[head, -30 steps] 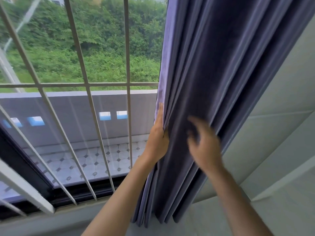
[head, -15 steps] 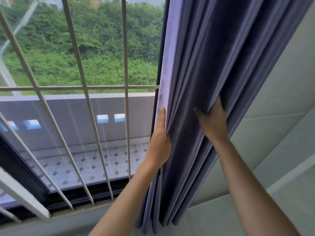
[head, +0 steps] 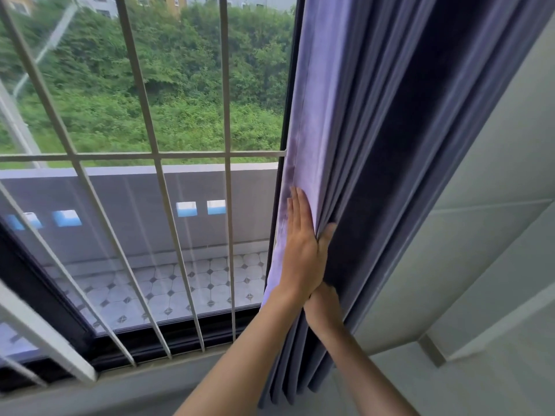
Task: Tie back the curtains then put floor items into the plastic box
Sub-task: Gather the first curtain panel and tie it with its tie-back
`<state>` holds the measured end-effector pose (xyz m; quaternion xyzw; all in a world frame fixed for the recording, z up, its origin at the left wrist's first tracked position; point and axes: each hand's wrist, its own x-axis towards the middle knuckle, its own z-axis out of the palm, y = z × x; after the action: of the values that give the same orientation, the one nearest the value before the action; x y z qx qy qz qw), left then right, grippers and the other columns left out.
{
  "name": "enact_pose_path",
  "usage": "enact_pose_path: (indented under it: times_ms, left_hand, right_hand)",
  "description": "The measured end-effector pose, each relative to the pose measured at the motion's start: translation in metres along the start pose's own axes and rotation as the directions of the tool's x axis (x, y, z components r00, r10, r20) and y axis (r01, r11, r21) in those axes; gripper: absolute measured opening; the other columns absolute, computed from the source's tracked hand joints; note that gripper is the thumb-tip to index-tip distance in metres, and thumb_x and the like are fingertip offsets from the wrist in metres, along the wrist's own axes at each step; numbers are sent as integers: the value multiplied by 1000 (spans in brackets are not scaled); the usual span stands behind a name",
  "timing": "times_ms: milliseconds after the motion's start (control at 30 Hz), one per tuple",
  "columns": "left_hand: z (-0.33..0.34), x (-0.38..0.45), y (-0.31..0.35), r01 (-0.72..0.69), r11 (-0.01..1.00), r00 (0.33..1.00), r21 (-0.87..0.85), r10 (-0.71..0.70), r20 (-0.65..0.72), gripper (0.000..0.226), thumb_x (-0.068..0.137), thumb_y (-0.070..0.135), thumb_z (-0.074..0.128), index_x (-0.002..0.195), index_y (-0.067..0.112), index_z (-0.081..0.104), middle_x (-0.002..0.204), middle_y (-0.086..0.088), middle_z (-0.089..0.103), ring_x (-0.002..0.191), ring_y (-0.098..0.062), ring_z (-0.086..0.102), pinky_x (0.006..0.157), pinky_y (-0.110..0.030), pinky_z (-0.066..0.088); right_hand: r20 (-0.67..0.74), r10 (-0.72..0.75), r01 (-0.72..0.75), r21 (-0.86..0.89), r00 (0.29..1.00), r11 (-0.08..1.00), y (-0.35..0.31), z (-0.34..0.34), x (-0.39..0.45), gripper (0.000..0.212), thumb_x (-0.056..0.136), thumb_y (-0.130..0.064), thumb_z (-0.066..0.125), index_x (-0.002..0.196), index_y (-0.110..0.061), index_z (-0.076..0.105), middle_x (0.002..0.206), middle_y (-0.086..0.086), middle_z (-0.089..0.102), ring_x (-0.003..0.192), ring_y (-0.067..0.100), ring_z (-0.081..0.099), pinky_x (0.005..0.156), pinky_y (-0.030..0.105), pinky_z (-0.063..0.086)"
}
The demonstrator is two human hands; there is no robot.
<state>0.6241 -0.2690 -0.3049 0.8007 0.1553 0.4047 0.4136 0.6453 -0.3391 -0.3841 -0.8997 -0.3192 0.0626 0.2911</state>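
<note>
A purple-blue curtain (head: 390, 145) hangs down the right-centre of the frame, gathered into deep vertical folds that run from the top edge to its hem near the bottom centre. Its cloth looks soft and velvety: the leading fold at the left edge catches the daylight and shows pale lilac with a few darker smudges, while the folds behind it sink into dark navy shadow. The left hand (head: 301, 250) lies flat on that pale leading fold at mid-frame, fingers straight and pressed together pointing up, the thumb tucked against the next fold to its right, so the cloth edge sits between thumb and palm. The right hand (head: 322, 304) is just below and to the right of it, touching the left wrist, and reaches into the dark folds; its fingers are hidden in the cloth, so its grip cannot be told. Both bare forearms rise from the bottom of the frame. To the left of the curtain is a window (head: 180, 235) with pale bars (head: 156, 163), giving onto a tiled balcony floor (head: 180, 289), a grey parapet (head: 120, 199) and green bushes (head: 165, 85) in the upper left. A pale wall (head: 480, 235) fills the right side.
</note>
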Motion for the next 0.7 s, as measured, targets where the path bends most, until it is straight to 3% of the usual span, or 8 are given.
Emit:
enact_pose_path:
  times_ms: [133, 233, 300, 400, 500, 533, 600, 700]
  left_hand:
    - [0, 1, 4, 7, 1000, 1000, 8, -7, 26, 93, 86, 71, 25, 151, 14, -9, 156, 10, -17, 145, -2, -16, 120, -24, -3]
    - [3, 2, 8, 12, 995, 1000, 97, -15, 23, 100, 84, 67, 39, 151, 9, -8, 155, 7, -16, 144, -3, -16, 119, -21, -4]
    - [4, 3, 8, 0, 993, 1000, 121, -2, 12, 95, 90, 50, 52, 150, 6, -7, 155, 6, -16, 145, -5, -15, 119, -21, -3]
    - [6, 4, 5, -9, 990, 1000, 138, 10, -7, 87, 83, -11, 48, 151, 3, -4, 157, 1, -14, 145, -8, -14, 122, -31, 4]
    - [2, 4, 5, 32, 989, 999, 143, -28, -29, 99, 64, -26, 34, 151, 4, -2, 158, 0, -14, 142, -2, -22, 121, -28, 3]
    - [-1, 5, 4, 27, 990, 999, 136, -22, -43, 100, 63, -28, 33, 151, 5, -2, 157, 2, -15, 139, 3, -25, 121, -26, 3]
    - [-4, 6, -1, -1, 993, 998, 121, 9, -67, 102, 61, -29, 31, 151, 5, -2, 155, 5, -15, 138, 7, -26, 120, -24, 2]
    - [-4, 6, -6, -28, 991, 996, 132, 39, -82, 103, 58, -29, 31, 150, 4, -2, 156, 4, -13, 142, 2, -22, 119, -24, -1]
  right_hand:
    - [23, 62, -62, -28, 998, 998, -3, 2, -3, 18, 98, -14, 41, 87, -16, 55, 60, -12, 35, 63, 15, 40, 57, 23, 24]
    - [53, 122, -124, 31, 991, 992, -6, 3, -6, 19, 98, -11, 39, 100, -8, 58, 84, 0, 60, 88, 27, 58, 69, 26, 33]
    - [76, 140, -146, 80, 987, 986, -12, 2, -12, 21, 97, -10, 41, 106, -4, 59, 104, 15, 63, 101, 34, 59, 77, 31, 41]
    - [202, 78, -86, 30, 976, 996, -15, -3, -20, 17, 97, -9, 39, 89, -19, 50, 79, -5, 50, 89, 29, 55, 74, 30, 39]
    - [312, -20, 4, 49, 950, 999, -12, -15, -24, 19, 88, -2, 41, 94, -18, 49, 75, -5, 52, 72, 21, 52, 70, 38, 41]
    - [237, -65, 39, 114, 969, 993, -10, -25, -24, 26, 83, 0, 45, 98, -16, 58, 83, -1, 63, 77, 23, 57, 79, 41, 47]
    - [-153, -180, 211, 222, 972, 952, -10, -53, -19, 40, 73, 1, 49, 103, -15, 71, 105, -1, 70, 101, 12, 62, 93, 12, 42]
    - [-695, -219, 413, 121, 684, 903, -16, -113, 0, 40, 76, -9, 49, 110, -8, 69, 123, 7, 62, 119, 15, 54, 106, 22, 37]
